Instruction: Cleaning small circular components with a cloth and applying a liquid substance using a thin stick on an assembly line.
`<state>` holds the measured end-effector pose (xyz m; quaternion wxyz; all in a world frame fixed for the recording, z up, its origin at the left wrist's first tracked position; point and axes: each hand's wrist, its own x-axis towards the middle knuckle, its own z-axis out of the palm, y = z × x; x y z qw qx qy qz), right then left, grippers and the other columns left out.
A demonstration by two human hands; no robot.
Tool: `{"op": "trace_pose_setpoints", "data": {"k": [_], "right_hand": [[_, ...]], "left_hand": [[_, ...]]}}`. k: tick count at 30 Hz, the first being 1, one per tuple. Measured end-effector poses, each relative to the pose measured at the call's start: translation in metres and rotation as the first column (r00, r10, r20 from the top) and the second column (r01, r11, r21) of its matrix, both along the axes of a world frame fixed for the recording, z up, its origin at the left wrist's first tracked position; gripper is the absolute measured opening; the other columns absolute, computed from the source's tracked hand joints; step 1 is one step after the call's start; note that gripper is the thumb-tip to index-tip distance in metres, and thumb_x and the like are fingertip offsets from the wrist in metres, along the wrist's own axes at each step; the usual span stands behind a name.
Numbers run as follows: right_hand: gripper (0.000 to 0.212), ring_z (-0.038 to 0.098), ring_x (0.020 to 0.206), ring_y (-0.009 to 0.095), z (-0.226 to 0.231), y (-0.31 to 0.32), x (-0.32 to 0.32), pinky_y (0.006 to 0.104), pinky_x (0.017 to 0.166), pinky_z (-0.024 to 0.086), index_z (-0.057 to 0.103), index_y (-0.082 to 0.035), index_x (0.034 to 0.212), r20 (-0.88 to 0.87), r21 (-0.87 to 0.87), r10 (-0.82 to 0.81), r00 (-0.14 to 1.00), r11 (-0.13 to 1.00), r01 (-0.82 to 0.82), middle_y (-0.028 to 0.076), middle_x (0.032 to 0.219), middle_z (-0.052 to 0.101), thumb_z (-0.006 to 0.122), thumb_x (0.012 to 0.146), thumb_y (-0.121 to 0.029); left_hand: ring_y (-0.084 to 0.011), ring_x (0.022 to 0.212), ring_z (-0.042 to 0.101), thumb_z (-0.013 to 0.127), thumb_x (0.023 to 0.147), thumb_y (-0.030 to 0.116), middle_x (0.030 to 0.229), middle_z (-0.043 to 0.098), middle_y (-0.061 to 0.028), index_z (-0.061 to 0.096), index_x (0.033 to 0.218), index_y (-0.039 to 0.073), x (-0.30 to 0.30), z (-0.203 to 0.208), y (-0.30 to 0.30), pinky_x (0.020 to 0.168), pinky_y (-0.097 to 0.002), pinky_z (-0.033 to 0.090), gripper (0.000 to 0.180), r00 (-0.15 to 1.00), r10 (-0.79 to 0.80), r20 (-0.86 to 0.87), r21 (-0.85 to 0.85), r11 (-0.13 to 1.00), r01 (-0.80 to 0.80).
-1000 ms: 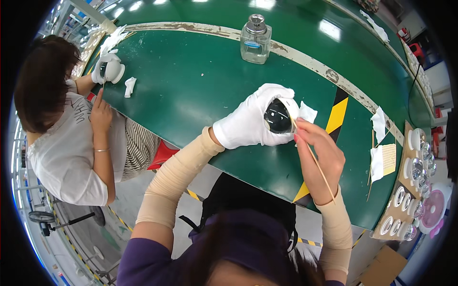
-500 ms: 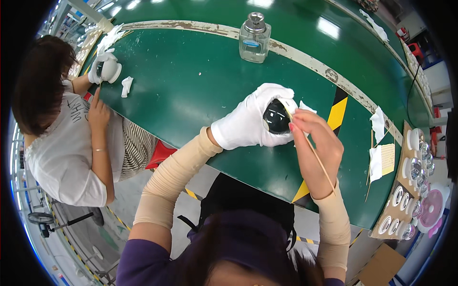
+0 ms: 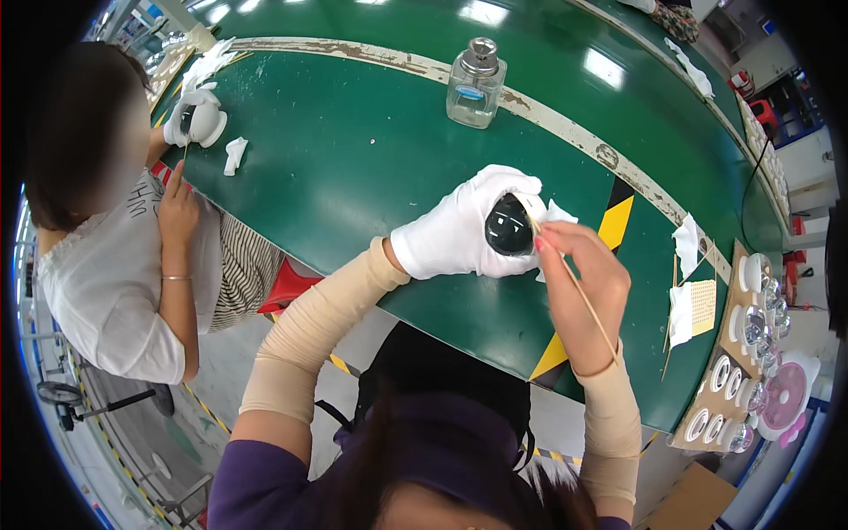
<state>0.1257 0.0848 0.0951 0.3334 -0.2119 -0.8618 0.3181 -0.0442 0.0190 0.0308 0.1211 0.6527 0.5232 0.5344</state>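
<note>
My left hand (image 3: 446, 228), in a white glove, is wrapped round a rounded piece with a glossy dark dome (image 3: 508, 227). It holds the piece above the table, dome facing up. My bare right hand (image 3: 590, 274) pinches a thin wooden stick (image 3: 589, 309) between thumb and fingers. The stick's upper end meets the right edge of the dome; its tip is too small to make out. Its other end slants down past my wrist. Some white cloth (image 3: 558, 213) shows just behind the fingers of my right hand.
On the green table (image 3: 353, 185) stands a clear pump bottle (image 3: 475, 93). To the right lie white cloth (image 3: 681, 314), a yellow perforated pad (image 3: 703, 305) and a board (image 3: 693, 428) bearing clear domes and white rings. A co-worker (image 3: 124, 291) at left holds a white round piece (image 3: 207, 121).
The dark dome has turned slightly in my left hand, and the stick remains against its edge. The co-worker's head has turned. My whole view has shifted a little.
</note>
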Motion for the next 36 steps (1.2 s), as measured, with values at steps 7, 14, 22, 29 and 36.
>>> {"op": "trace_pose_setpoints", "data": {"k": [7,14,22,29,36], "right_hand": [[0.009,0.069,0.086,0.025,0.001,-0.014,0.013,0.0296,0.078,0.052,0.067,0.005,0.090,0.035,-0.030,-0.014,0.999,0.999,0.015,0.017,0.095,0.070,0.068,0.081,0.002],[0.007,0.068,0.080,0.031,-0.002,-0.011,0.000,0.0331,0.072,0.053,0.062,0.006,0.086,-0.001,0.148,-0.032,0.999,0.988,0.032,0.018,0.090,0.069,0.067,0.080,0.006],[0.008,0.068,0.078,0.031,0.002,-0.012,-0.004,0.0332,0.070,0.054,0.063,0.007,0.086,0.015,0.190,-0.041,0.999,0.981,0.037,0.018,0.088,0.069,0.067,0.079,0.008],[0.009,0.067,0.077,0.032,0.002,-0.013,-0.001,0.0342,0.068,0.053,0.062,0.007,0.085,0.026,0.209,-0.048,0.999,0.977,0.041,0.019,0.088,0.068,0.068,0.079,0.008],[0.008,0.068,0.083,0.027,0.003,-0.021,0.006,0.0317,0.076,0.052,0.067,0.006,0.088,0.075,0.114,-0.087,0.993,0.990,0.079,0.017,0.090,0.069,0.068,0.081,0.002]], "left_hand": [[-0.0289,0.104,0.056,0.086,0.066,0.027,0.109,0.057,-0.0109,0.050,0.122,0.004,-0.012,0.009,0.001,0.091,-0.0364,0.047,0.071,0.994,-0.113,-0.003,-0.070,0.991,0.113],[-0.0298,0.100,0.056,0.082,0.069,0.026,0.104,0.060,-0.0110,0.053,0.116,0.007,-0.028,0.009,0.013,0.089,-0.0368,0.047,0.059,0.961,-0.278,-0.007,-0.147,0.950,0.274],[-0.0290,0.103,0.056,0.082,0.068,0.026,0.107,0.060,-0.0093,0.053,0.116,0.008,-0.026,0.011,0.010,0.091,-0.0359,0.046,0.059,0.965,-0.262,-0.030,-0.175,0.952,0.253],[-0.0279,0.108,0.053,0.080,0.068,0.026,0.115,0.066,-0.0068,0.053,0.117,0.006,-0.024,0.014,0.010,0.099,-0.0355,0.042,0.060,0.954,-0.294,0.053,-0.214,0.930,0.298],[-0.0279,0.110,0.054,0.081,0.067,0.027,0.110,0.067,-0.0068,0.053,0.117,0.007,-0.026,0.013,0.011,0.097,-0.0358,0.044,0.061,0.958,-0.284,0.041,-0.182,0.941,0.286]]}}
